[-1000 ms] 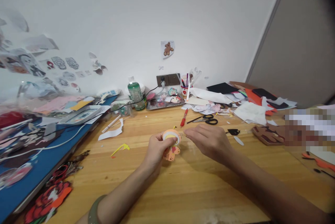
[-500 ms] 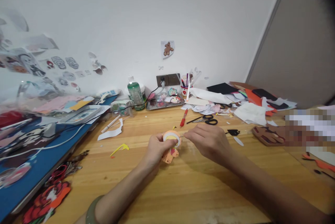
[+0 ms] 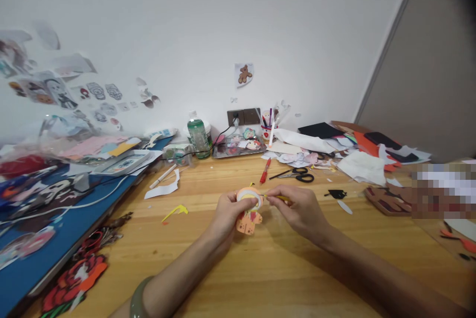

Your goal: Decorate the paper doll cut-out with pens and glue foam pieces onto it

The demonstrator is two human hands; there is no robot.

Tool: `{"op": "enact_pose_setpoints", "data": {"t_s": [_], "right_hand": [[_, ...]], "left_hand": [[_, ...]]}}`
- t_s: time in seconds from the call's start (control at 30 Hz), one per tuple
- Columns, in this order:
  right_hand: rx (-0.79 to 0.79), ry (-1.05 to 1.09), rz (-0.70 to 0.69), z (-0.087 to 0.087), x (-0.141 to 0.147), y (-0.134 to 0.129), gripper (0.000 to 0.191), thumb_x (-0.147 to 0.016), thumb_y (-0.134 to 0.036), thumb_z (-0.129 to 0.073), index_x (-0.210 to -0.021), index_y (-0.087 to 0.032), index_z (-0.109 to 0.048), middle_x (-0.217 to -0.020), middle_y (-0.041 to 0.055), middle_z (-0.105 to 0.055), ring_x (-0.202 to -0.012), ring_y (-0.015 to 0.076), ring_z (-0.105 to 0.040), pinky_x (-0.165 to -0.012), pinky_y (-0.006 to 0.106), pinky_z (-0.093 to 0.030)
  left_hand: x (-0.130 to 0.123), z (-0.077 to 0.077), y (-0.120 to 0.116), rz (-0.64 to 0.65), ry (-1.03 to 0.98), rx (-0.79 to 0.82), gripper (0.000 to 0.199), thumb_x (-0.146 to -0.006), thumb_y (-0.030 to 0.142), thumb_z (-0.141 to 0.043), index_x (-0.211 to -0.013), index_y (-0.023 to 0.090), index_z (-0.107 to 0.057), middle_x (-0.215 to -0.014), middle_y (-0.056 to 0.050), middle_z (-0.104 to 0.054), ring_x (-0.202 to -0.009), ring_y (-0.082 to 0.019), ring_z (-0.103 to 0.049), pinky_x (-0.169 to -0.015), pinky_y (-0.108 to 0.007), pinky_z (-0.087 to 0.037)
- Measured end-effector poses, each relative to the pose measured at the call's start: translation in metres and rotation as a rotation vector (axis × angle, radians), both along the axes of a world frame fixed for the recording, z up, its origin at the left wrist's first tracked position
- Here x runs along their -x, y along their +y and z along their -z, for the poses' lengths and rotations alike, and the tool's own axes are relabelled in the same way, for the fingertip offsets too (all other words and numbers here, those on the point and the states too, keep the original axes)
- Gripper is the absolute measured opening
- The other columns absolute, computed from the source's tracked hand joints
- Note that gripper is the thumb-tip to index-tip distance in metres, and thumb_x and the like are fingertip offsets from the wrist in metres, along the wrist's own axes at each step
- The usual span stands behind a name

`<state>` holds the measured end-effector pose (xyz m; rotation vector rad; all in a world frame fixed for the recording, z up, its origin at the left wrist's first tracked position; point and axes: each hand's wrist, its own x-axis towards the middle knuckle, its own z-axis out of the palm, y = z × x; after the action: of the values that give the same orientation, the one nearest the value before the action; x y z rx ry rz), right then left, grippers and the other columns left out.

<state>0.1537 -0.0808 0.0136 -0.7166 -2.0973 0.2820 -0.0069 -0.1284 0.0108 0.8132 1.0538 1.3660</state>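
My left hand (image 3: 226,214) is closed around a small orange figure cut-out (image 3: 245,225), its thumb lying across the front. The figure has a white, curved band round a yellow middle, and brown spots low down. At its right edge, my right hand (image 3: 299,211) pinches a thin, dark-tipped tool (image 3: 263,195); something yellow shows between the fingers, perhaps its handle. The tip is at or very close to the figure's edge; contact is unclear. Beyond the hands lie a red pen (image 3: 265,171) and black-handled scissors (image 3: 297,174).
A yellow scrap (image 3: 179,210), a white paper strip (image 3: 162,188) and a white pen (image 3: 163,176) lie to the left. A green-labelled bottle (image 3: 198,134) and a metal tray (image 3: 219,149) stand by the wall. Papers (image 3: 362,165) and a black cut-out (image 3: 336,193) are on the right.
The view has shifted slightly, so the scene sits further right and lower. My right hand's fingers have rolled, now showing something yellow between them. The left hand keeps its hold.
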Motion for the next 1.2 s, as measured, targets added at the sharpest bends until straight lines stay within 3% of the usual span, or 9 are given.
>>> {"op": "enact_pose_setpoints", "data": {"t_s": [0.1, 0.2, 0.33, 0.5, 0.63, 0.87, 1.2], "right_hand": [[0.278, 0.08, -0.107, -0.0052, 0.0026, -0.0006, 0.01, -0.078, -0.016, -0.053, -0.075, -0.018, -0.062, -0.067, -0.0007, -0.065, -0.06, 0.0127, -0.06, -0.054, 0.021, -0.044], [0.389, 0.159, -0.15, -0.0078, 0.0041, -0.001, 0.012, -0.079, -0.017, -0.051, -0.074, -0.017, -0.061, -0.062, -0.0009, -0.063, -0.057, 0.0124, -0.059, -0.051, 0.02, -0.045], [0.216, 0.117, -0.02, -0.0044, 0.005, -0.0025, 0.009, -0.077, -0.017, -0.054, -0.075, -0.018, -0.063, -0.067, 0.0003, -0.066, -0.062, 0.0139, -0.061, -0.055, 0.022, -0.046], [0.015, 0.054, 0.063, 0.0019, 0.0053, -0.003, 0.008, -0.076, -0.017, -0.056, -0.078, -0.019, -0.064, -0.074, 0.0024, -0.068, -0.065, 0.0159, -0.062, -0.05, 0.022, -0.044], [0.025, 0.039, 0.053, -0.0006, 0.0051, -0.0023, 0.009, -0.076, -0.017, -0.056, -0.078, -0.02, -0.064, -0.075, 0.0018, -0.068, -0.066, 0.016, -0.062, -0.052, 0.022, -0.045], [0.202, 0.059, -0.021, -0.0079, 0.004, -0.0029, 0.01, -0.077, -0.017, -0.056, -0.081, -0.021, -0.064, -0.076, -0.0006, -0.069, -0.068, 0.0147, -0.063, -0.059, 0.023, -0.048], [0.051, 0.003, 0.017, -0.0046, 0.0022, -0.0015, 0.009, -0.077, -0.019, -0.056, -0.083, -0.021, -0.064, -0.077, 0.0006, -0.068, -0.068, 0.0147, -0.063, -0.055, 0.022, -0.047]], "left_hand": [[0.0009, 0.0014, 0.0009, 0.022, 0.026, -0.026, 0.017, -0.061, 0.021, -0.069, -0.073, 0.01, -0.066, -0.061, -0.001, -0.06, -0.05, -0.007, -0.049, -0.05, -0.019, -0.038], [0.0019, 0.0017, 0.002, 0.021, 0.025, -0.046, 0.016, -0.061, 0.02, -0.069, -0.074, 0.01, -0.065, -0.064, -0.001, -0.06, -0.053, -0.008, -0.05, -0.052, -0.019, -0.039], [0.0023, -0.0002, 0.0024, -0.04, 0.024, -0.039, 0.015, -0.059, 0.021, -0.071, -0.068, 0.012, -0.061, -0.061, 0.001, -0.059, -0.05, -0.006, -0.049, -0.049, -0.017, -0.038], [0.0008, -0.0013, 0.0009, -0.087, 0.124, -0.094, 0.02, -0.058, 0.026, -0.072, -0.067, 0.012, -0.061, -0.058, 0.001, -0.059, -0.049, -0.007, -0.047, -0.048, -0.017, -0.037], [-0.0004, -0.0019, -0.0004, -0.108, 0.189, -0.132, 0.021, -0.059, 0.029, -0.071, -0.068, 0.012, -0.061, -0.061, 0.0, -0.061, -0.053, -0.009, -0.051, -0.053, -0.02, -0.039], [0.0005, -0.0021, -0.0004, -0.131, 0.253, -0.15, 0.02, -0.061, 0.029, -0.07, -0.069, 0.012, -0.063, -0.062, -0.001, -0.062, -0.055, -0.01, -0.052, -0.055, -0.021, -0.04], [-0.0007, -0.0027, 0.0, -0.133, 0.272, -0.14, 0.02, -0.059, 0.029, -0.071, -0.068, 0.013, -0.064, -0.063, -0.003, -0.065, -0.056, -0.012, -0.054, -0.056, -0.022, -0.042]]}}
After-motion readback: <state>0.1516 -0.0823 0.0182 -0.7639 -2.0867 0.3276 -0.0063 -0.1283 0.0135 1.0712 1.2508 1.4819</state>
